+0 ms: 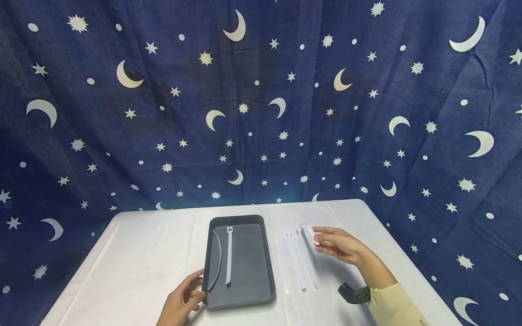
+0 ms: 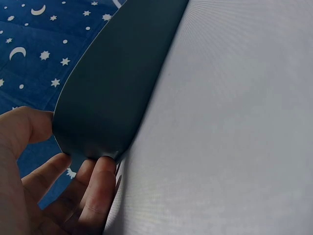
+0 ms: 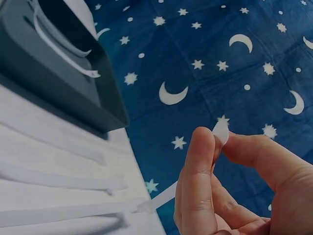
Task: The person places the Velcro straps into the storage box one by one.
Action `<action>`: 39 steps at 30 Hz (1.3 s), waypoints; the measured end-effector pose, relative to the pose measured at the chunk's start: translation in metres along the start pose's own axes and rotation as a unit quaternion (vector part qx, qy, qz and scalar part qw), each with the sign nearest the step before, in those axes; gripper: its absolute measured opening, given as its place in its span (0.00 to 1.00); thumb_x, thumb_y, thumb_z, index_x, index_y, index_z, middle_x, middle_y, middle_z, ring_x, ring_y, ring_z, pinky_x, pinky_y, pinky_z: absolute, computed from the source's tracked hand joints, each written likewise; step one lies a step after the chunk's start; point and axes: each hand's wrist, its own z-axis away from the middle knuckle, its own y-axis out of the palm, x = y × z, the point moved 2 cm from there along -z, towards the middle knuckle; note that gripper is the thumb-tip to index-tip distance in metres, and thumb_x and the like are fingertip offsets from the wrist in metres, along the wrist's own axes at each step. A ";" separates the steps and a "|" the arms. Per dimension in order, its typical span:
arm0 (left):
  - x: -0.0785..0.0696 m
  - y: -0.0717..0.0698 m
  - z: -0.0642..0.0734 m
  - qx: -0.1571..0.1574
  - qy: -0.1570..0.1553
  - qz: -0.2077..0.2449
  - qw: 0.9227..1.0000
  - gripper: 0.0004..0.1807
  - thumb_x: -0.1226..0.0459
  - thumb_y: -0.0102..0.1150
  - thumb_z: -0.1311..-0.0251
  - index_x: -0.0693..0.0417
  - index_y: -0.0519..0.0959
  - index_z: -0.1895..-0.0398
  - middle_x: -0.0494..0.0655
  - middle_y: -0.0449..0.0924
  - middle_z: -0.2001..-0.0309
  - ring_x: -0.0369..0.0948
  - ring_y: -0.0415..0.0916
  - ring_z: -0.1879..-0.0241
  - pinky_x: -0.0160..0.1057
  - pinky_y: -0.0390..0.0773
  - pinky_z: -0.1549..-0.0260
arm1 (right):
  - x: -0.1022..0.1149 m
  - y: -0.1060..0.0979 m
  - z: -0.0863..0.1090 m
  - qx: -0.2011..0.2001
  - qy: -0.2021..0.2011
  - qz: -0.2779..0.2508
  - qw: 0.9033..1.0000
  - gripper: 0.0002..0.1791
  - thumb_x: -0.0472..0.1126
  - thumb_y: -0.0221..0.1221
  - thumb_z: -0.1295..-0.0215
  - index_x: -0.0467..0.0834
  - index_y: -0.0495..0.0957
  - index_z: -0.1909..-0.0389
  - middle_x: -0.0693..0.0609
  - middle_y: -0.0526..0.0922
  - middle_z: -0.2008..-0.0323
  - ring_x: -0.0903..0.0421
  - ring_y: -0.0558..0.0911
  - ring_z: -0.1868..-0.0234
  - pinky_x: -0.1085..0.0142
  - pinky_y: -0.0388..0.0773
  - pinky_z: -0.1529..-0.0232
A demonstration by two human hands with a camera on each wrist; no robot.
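My left hand [image 1: 182, 299] holds the near left corner of a dark grey tray [image 1: 267, 253]. In the left wrist view, its thumb and fingertips touch the tray's outer wall [image 2: 105, 83] at the corner. Inside the tray lie two white straps: a cable tie [image 1: 229, 258] with a slotted head, and a curved one [image 1: 220, 258] along the left wall. Right of the tray, my right hand [image 1: 340, 244] pinches another white cable tie [image 3: 221, 131] above the table; a ridged end shows between thumb and fingers. Part of it is hidden behind the fingers.
More white straps [image 1: 294, 258] lie side by side on the white tabletop [image 1: 163, 244], between the tray and my right hand. A dark blue curtain [image 1: 261, 90] with moons and stars hangs behind and beside the table. A black perforated strap piece [image 1: 354, 294] sticks out from my right wrist.
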 end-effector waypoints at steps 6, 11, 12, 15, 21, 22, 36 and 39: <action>0.000 0.000 0.000 -0.001 0.000 0.001 1.000 0.33 0.52 0.64 0.40 0.54 0.69 0.33 0.53 0.81 0.47 0.35 0.80 0.67 0.32 0.81 0.74 | -0.020 -0.006 0.002 -0.014 0.012 0.012 1.000 0.37 0.31 0.60 0.35 0.24 0.55 0.30 0.48 0.77 0.59 0.60 0.86 0.65 0.69 0.85 0.58; 0.000 0.000 -0.001 0.000 0.000 -0.001 1.000 0.34 0.52 0.64 0.39 0.54 0.69 0.32 0.53 0.81 0.48 0.36 0.80 0.67 0.32 0.81 0.74 | -0.032 -0.009 0.004 -0.019 0.016 0.024 0.999 0.37 0.31 0.60 0.35 0.23 0.55 0.31 0.46 0.78 0.56 0.59 0.86 0.64 0.68 0.85 0.57; 0.000 0.000 -0.001 0.000 0.001 -0.001 1.000 0.34 0.52 0.64 0.40 0.54 0.69 0.32 0.53 0.81 0.48 0.36 0.80 0.68 0.32 0.81 0.74 | -0.034 -0.010 0.004 -0.019 0.017 0.026 0.999 0.37 0.32 0.61 0.36 0.23 0.55 0.31 0.46 0.78 0.57 0.59 0.86 0.63 0.68 0.85 0.57; 0.000 -0.001 -0.001 -0.001 0.001 -0.002 1.000 0.33 0.53 0.65 0.40 0.54 0.69 0.33 0.53 0.81 0.48 0.36 0.80 0.68 0.32 0.81 0.74 | -0.038 -0.011 0.004 -0.019 0.022 0.030 0.999 0.37 0.32 0.61 0.36 0.23 0.56 0.31 0.47 0.80 0.58 0.59 0.86 0.63 0.68 0.85 0.58; 0.000 0.000 0.000 0.003 0.005 0.005 1.000 0.33 0.54 0.65 0.39 0.54 0.69 0.33 0.54 0.81 0.47 0.35 0.81 0.67 0.32 0.82 0.74 | -0.043 -0.011 0.005 -0.011 0.025 0.025 0.999 0.35 0.32 0.59 0.36 0.23 0.57 0.32 0.48 0.81 0.60 0.59 0.86 0.64 0.70 0.85 0.59; 0.000 0.000 0.000 0.003 0.005 0.007 1.000 0.33 0.54 0.65 0.39 0.54 0.69 0.33 0.54 0.81 0.47 0.35 0.81 0.66 0.32 0.82 0.74 | -0.043 -0.011 0.005 -0.010 0.025 0.025 0.999 0.35 0.32 0.59 0.36 0.23 0.57 0.32 0.48 0.81 0.60 0.59 0.86 0.64 0.70 0.85 0.59; 0.001 0.000 0.000 0.009 0.006 0.011 1.000 0.33 0.55 0.64 0.39 0.53 0.69 0.32 0.55 0.80 0.47 0.36 0.81 0.66 0.33 0.82 0.73 | -0.056 -0.009 -0.001 -0.003 0.035 0.022 0.999 0.35 0.31 0.60 0.36 0.23 0.57 0.32 0.48 0.82 0.60 0.58 0.86 0.62 0.68 0.85 0.57; 0.002 0.000 -0.001 0.011 0.007 0.011 1.000 0.33 0.54 0.64 0.39 0.53 0.69 0.32 0.55 0.80 0.46 0.36 0.81 0.66 0.32 0.82 0.73 | -0.058 -0.009 -0.002 -0.001 0.037 0.024 0.999 0.35 0.31 0.60 0.36 0.23 0.58 0.32 0.48 0.82 0.61 0.58 0.86 0.63 0.68 0.85 0.58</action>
